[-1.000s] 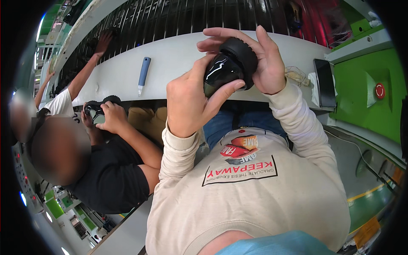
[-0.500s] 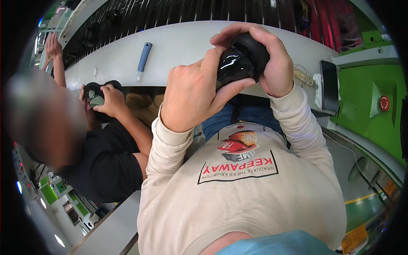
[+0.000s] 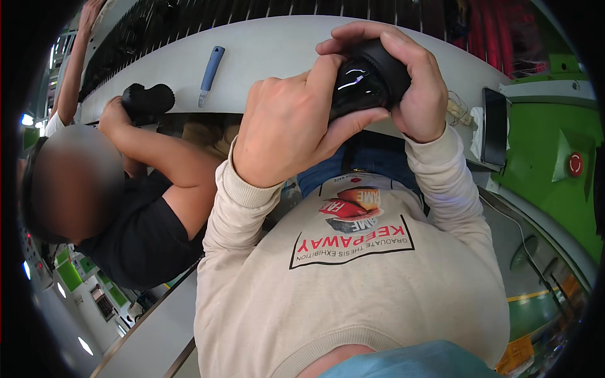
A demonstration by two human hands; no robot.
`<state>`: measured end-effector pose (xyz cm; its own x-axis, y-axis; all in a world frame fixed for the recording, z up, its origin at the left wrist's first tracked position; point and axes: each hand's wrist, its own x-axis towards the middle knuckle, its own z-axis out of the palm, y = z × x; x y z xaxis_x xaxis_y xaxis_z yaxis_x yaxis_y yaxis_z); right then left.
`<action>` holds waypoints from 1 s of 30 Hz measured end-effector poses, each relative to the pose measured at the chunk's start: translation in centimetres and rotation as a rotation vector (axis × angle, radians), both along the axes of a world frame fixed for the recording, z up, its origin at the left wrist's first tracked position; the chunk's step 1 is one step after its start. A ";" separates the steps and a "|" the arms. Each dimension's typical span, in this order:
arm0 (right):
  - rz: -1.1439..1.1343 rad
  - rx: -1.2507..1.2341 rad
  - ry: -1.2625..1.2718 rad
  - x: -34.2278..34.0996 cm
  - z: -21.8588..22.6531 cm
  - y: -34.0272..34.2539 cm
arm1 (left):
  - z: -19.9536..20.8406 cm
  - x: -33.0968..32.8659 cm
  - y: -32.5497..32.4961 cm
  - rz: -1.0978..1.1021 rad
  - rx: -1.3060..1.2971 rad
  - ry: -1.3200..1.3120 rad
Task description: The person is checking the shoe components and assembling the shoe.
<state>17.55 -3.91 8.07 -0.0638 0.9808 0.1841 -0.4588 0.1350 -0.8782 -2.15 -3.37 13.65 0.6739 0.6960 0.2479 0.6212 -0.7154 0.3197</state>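
Observation:
Over the near side of the white table (image 3: 261, 60), I hold a black shoe (image 3: 360, 87) with a glossy toe and a dull black sole with a ridged edge. My left hand (image 3: 280, 123) grips its left side, fingers behind it and thumb along the near edge. My right hand (image 3: 425, 85) wraps round the sole from the right, with fingers over the far side. Both hands hide much of the shoe. On the table to the left lies a blue-handled tool (image 3: 212, 70) with a short, pale tip, touched by neither hand.
At my left, a co-worker's hand (image 3: 115, 116) is at another black shoe (image 3: 149, 101) on the table edge. Farther left shows another person's arm (image 3: 71, 66). A dark slatted conveyor (image 3: 252, 16) runs behind. Right: a phone (image 3: 495, 129), loose thin string (image 3: 459, 108), a red button (image 3: 575, 164).
The co-worker's shoe has gone from between their hands to the table edge, and their arm now reaches forward. My hands keep hold of my shoe, nearly unchanged; the view has shifted slightly.

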 end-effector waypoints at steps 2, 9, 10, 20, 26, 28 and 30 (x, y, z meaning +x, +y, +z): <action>-0.005 0.007 0.012 0.1 -0.6 0.3 | -0.1 0.1 0.0 0.004 -0.001 0.000; 0.092 0.053 -0.159 1.2 0.3 -0.3 | -0.1 0.6 -0.2 -0.018 0.051 0.001; 0.090 0.079 -0.203 1.3 0.3 -0.3 | -0.1 0.7 -0.2 -0.014 0.047 -0.005; 0.068 0.101 -0.401 1.9 1.2 -2.4 | -0.5 1.2 -2.2 -0.003 0.064 -0.024; 0.050 0.156 -0.529 2.1 0.9 -4.0 | -2.5 1.4 -3.0 0.003 0.125 -0.194; 0.086 0.189 -0.542 2.8 0.2 -5.1 | -3.8 1.4 -3.3 -0.036 0.157 -0.350; 0.123 0.221 -0.559 3.0 0.0 -6.1 | -5.6 1.4 -3.6 -0.065 0.103 -0.536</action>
<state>20.57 -10.01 8.11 -0.3195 0.9026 0.2886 0.0397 0.3171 -0.9476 -0.78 -6.97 8.06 0.4753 0.6112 0.6329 0.3437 -0.7911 0.5059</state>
